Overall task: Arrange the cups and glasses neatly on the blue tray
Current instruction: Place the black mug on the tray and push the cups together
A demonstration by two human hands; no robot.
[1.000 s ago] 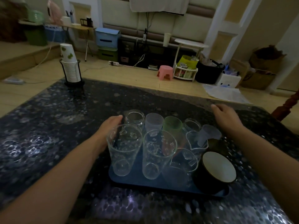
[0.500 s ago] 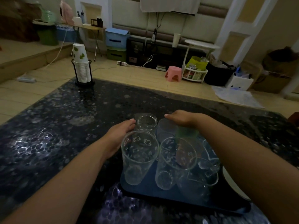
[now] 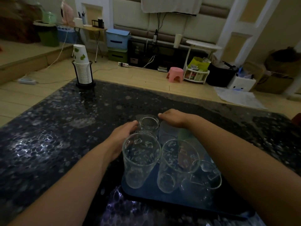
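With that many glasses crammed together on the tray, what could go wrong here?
The right hand reaches across the back row, its forearm passing close to the tall printed glass; a nudge might tip it. The left hand is against the small jar-like glass near the blue tray edge, so a push could slide it off. The dim light makes clear rims easy to misjudge.

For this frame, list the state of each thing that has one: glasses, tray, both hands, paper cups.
Left tall glass: upright on tray, empty.
Right tall glass: upright, empty.
Jar glass: upright, empty, left hand touching it.
Tray: flat on table.
Left hand: fingers against jar glass.
Right hand: flat over back cups.
Paper cups: stacked in holder.
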